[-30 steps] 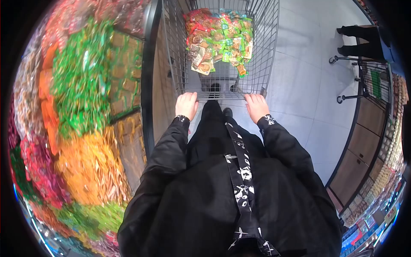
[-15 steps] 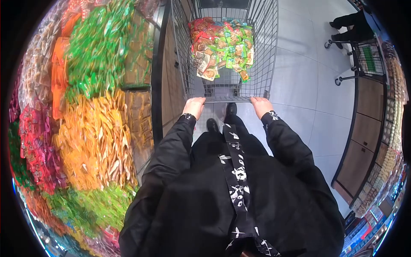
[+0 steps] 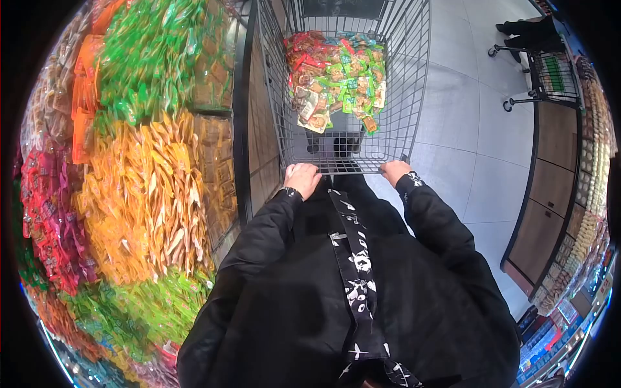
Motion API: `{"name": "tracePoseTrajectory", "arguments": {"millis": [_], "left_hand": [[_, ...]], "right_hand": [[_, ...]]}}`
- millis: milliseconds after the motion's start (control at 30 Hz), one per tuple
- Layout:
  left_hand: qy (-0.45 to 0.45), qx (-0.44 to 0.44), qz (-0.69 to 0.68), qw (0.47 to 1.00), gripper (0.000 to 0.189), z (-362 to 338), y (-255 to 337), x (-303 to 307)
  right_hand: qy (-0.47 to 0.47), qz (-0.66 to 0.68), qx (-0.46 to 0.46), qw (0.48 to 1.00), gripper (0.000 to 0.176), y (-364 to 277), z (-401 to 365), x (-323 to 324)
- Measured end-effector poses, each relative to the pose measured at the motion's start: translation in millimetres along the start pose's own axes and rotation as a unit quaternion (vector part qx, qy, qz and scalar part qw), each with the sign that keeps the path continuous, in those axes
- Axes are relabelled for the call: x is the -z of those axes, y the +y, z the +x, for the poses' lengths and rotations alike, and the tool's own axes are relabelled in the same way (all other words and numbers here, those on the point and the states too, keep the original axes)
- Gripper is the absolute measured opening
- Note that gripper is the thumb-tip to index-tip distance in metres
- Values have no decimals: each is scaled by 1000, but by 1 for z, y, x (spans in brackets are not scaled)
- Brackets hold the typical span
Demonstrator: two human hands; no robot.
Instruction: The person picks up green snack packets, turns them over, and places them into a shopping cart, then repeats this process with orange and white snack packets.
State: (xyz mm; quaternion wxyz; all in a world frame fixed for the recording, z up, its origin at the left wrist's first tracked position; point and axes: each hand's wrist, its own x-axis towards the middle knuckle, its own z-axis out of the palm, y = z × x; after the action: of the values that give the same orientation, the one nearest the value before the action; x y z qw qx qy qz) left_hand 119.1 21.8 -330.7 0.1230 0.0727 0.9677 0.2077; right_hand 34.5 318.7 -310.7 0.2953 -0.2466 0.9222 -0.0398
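Observation:
A grey wire shopping cart (image 3: 414, 97) stands in front of me, its near rim towards my body. Many small snack packets (image 3: 349, 77), red, cream and green, lie in it. My left hand (image 3: 302, 179) is wrapped over the left part of the near edge. Toward the right end of that edge, my right hand (image 3: 394, 172) has its fingers closed round it. The fingertips of both hands are partly hidden.
Piles of wrapped goods, green (image 3: 152, 61) and yellow (image 3: 139, 200), fill the display on the left, edged by a dark rail (image 3: 242, 110). Across the grey tiled floor (image 3: 453, 129) are a second cart (image 3: 550, 77), a person's dark-clothed legs (image 3: 533, 32) and wooden cabinets (image 3: 550, 174).
The cart's near edge is closer to my body, and my hands are lower in view with it. My left hand sits slightly further right. The display on the left has shifted in view.

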Motion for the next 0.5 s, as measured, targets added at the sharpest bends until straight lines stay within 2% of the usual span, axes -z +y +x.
{"name": "tracePoseTrajectory", "arguments": {"millis": [100, 133, 233, 267, 300, 367, 400, 433, 500], "left_hand": [[8, -25, 42, 999, 25, -5, 4, 3], [51, -52, 49, 996, 24, -8, 1, -2], [56, -49, 23, 997, 25, -10, 3, 2], [-22, -16, 4, 1000, 28, -5, 3, 8], [-20, -15, 6, 1000, 28, 7, 7, 20], [-218, 88, 28, 972, 33, 35, 15, 33], [-190, 68, 38, 979, 34, 46, 16, 35], [-160, 90, 39, 982, 32, 60, 20, 42], [-40, 151, -15, 988, 29, 92, 19, 37]], "right_hand": [[-33, -14, 12, 999, 19, 3, 11, -3], [-51, -21, 18, 998, 19, 3, 17, -5], [-97, -37, 19, 994, 18, 2, 31, -2], [-120, -43, 49, 991, 18, 5, 35, 5], [-118, -44, 50, 991, 18, 3, 38, 15], [-178, -43, 55, 982, 31, -4, 45, 29], [-186, -56, 78, 978, 37, -4, 53, 31], [-183, -30, 74, 980, 35, -1, 63, 27], [-113, 58, 40, 991, 30, -4, 83, 17]]}}
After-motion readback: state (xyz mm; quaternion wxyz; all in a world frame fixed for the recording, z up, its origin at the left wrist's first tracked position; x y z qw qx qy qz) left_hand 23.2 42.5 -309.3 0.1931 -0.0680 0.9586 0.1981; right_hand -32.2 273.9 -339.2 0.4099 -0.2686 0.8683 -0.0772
